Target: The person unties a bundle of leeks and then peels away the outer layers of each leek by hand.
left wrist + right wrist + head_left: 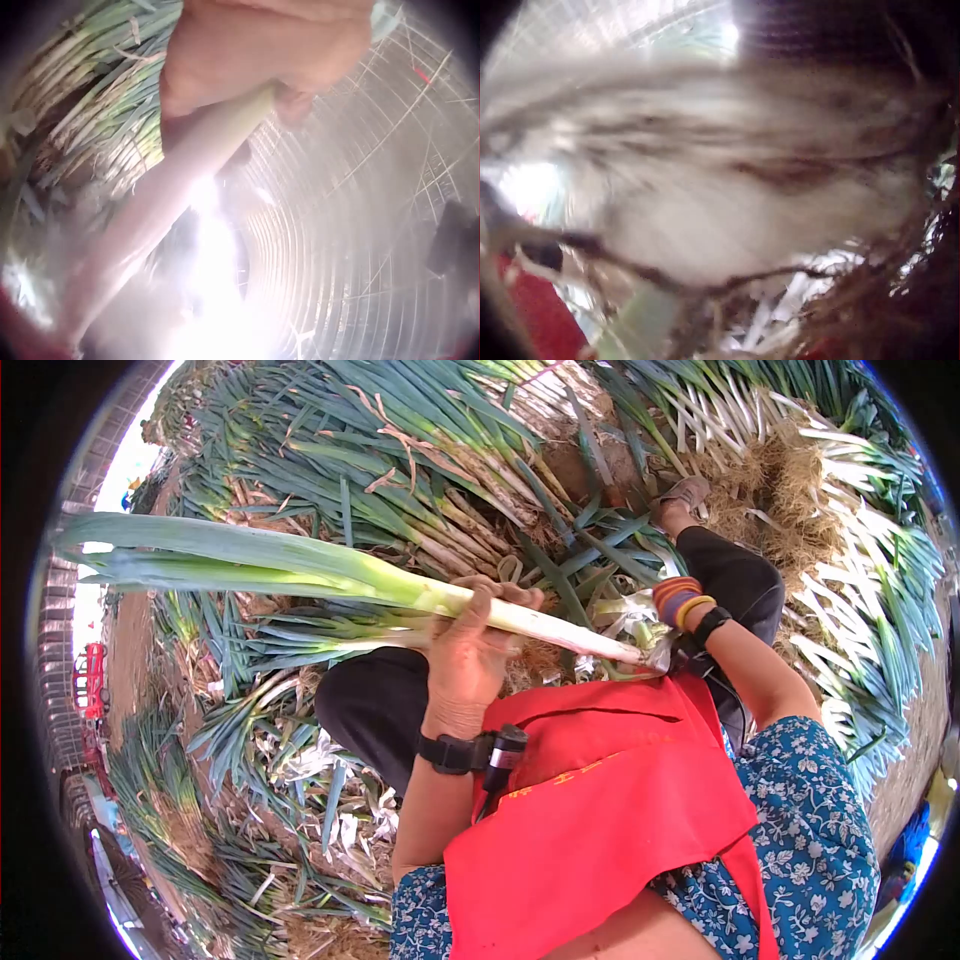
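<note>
A long leek [330,570] lies across the front of the body, its green leaves to the left and its white root end to the right. My left hand [470,645] grips its pale shank around the middle; the left wrist view shows the hand [255,60] wrapped over the white stalk [157,210]. At the root end, an orange and purple striped wrap [675,598] covers the right wrist area. Loose leek skins [630,615] bunch there and hide the right hand's fingers. Whitish, blurred leek skin [705,217] fills the right wrist view close up.
Piled leeks [400,460] spread beyond the knees, and more with tangled roots [790,470] lie at the right. Peeled scraps [345,810] litter the ground by the left knee. A red apron [600,810] covers the lap. A black wrist camera [505,750] sits on the left wrist.
</note>
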Demonstrator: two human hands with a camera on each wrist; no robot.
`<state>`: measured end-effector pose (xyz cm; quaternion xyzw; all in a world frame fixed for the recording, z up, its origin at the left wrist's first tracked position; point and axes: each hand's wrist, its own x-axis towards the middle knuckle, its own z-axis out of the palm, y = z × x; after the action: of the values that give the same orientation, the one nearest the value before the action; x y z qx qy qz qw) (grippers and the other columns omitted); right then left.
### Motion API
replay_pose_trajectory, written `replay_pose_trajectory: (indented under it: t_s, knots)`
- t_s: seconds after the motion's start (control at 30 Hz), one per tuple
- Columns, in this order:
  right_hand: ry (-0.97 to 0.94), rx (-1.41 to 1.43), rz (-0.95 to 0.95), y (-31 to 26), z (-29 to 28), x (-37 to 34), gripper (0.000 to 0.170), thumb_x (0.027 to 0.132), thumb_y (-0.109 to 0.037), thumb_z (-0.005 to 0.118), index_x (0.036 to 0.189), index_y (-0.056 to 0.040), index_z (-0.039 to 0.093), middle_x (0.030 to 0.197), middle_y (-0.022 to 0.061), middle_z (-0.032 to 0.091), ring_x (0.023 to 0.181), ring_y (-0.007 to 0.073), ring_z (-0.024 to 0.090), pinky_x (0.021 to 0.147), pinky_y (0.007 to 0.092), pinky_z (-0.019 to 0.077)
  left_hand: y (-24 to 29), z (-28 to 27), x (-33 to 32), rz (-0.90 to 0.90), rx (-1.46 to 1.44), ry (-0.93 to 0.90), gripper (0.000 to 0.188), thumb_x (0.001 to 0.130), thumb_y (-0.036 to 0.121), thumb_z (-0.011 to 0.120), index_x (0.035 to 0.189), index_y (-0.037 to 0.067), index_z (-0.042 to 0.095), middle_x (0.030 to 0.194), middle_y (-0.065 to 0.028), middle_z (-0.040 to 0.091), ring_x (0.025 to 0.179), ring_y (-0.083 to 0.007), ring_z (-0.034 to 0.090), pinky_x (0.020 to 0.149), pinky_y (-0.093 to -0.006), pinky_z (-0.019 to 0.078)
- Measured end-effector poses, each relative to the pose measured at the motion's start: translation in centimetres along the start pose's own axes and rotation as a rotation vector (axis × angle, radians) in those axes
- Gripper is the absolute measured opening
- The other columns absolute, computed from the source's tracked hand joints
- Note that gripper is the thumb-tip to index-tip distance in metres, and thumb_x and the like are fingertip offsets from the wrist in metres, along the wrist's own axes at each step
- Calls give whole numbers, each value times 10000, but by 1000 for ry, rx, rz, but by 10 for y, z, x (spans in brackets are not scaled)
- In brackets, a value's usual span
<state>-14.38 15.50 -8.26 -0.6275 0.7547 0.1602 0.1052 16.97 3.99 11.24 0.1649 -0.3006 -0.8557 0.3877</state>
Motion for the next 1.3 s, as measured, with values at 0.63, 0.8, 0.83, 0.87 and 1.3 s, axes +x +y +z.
replay_pose_trajectory:
  t_s: [0.63,0.8,0.83,0.87,1.3]
  knots:
    - [26,1365,-322,-120,-174,-70,357,765,-175,704,1064,-23,582,814,108,641,750,96,558,679,306,476,47,-2,9,20,566,148,329,862,172,543,1096,-53,489,915,-155,592,780,-261,615,672,-364,527]
    - [-69,1562,-360,-128,-181,-62,401,772,-221,709,1088,-15,574,802,62,630,742,74,524,673,279,461,51,8,5,140,493,56,326,894,133,510,1153,-60,466,981,-163,587,860,-260,606,701,-357,527]
    - [-10,1524,-370,-128,-182,-61,395,775,-213,707,1089,-15,574,805,54,631,747,73,523,678,277,460,50,8,6,151,474,59,292,898,110,487,1134,-62,475,980,-161,586,853,-256,604,694,-348,525]
    - [41,1490,-377,-130,-183,-61,389,777,-205,704,1090,-14,574,808,46,632,752,71,522,683,274,460,48,8,9,153,475,58,292,898,110,487,1134,-62,475,980,-161,586,853,-256,604,694,-348,525]
    - [148,1721,-402,-92,-238,-54,568,812,-201,684,1281,-6,430,880,-4,574,717,40,480,612,215,431,-53,-51,-25,-407,1864,-651,332,793,120,563,1102,4,526,836,-207,602,763,-310,605,685,-403,460]
